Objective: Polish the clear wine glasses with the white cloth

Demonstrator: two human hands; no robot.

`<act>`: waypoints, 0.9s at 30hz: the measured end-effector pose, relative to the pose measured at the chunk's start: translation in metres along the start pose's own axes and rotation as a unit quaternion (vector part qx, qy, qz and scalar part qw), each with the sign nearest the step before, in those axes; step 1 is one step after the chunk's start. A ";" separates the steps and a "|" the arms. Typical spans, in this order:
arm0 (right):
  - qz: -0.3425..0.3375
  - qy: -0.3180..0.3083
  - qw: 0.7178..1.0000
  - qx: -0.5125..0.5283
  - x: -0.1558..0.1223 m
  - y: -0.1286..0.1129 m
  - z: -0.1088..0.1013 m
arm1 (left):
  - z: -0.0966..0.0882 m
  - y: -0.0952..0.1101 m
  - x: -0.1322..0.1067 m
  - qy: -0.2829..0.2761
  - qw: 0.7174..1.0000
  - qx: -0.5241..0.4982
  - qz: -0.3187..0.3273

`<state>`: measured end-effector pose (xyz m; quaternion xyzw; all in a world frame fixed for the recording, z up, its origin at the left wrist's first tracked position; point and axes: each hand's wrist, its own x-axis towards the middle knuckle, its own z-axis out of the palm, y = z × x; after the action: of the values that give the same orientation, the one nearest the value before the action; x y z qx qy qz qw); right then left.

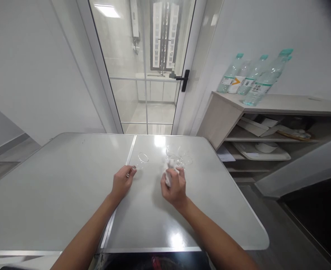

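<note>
My left hand (123,180) is closed around the narrow end of a small clear stemmed glass (143,158). The glass is tilted, with its round rim pointing away to the upper right. My right hand (175,187) grips a crumpled white tissue (169,165), its fingers curled round it just above the table. Right beyond the tissue are several more clear glasses (172,150), close together; their outlines are faint, and the tissue and hand partly cover them. The two hands are apart.
Both forearms reach over a pale grey table (78,180) with a metal seam. Behind it stands a glazed door (159,105) with a black handle (184,80). On the right, several plastic bottles (256,90) stand on a wooden shelf unit (227,120) holding trays and papers.
</note>
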<state>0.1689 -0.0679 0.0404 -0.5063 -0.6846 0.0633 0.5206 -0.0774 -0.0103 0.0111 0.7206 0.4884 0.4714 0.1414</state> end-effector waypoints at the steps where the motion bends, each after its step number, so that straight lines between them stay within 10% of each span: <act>1: 0.000 -0.017 0.998 0.059 -0.005 -0.005 0.001 | 0.000 0.000 0.000 -0.007 0.999 -0.028 -0.015; 11: 0.347 -0.171 0.775 0.500 -0.005 -0.026 0.021 | -0.002 -0.008 -0.008 -0.240 0.864 -0.409 -0.168; 17: 0.334 -0.185 0.719 0.581 0.007 -0.024 0.005 | 0.005 0.003 -0.009 -0.338 0.797 -0.458 -0.204; 22: 0.282 -0.231 0.671 0.646 -0.002 -0.018 0.006 | 0.007 0.009 -0.013 -0.399 0.678 -0.573 -0.228; 27: 0.240 -0.238 0.723 0.603 -0.009 -0.014 0.018 | 0.007 0.002 -0.023 -0.465 0.575 -0.609 -0.286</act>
<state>0.1457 -0.0741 0.0350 -0.2014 -0.4589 0.7041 0.5031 -0.0723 -0.0288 -0.0032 0.4081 0.1343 0.1932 0.8821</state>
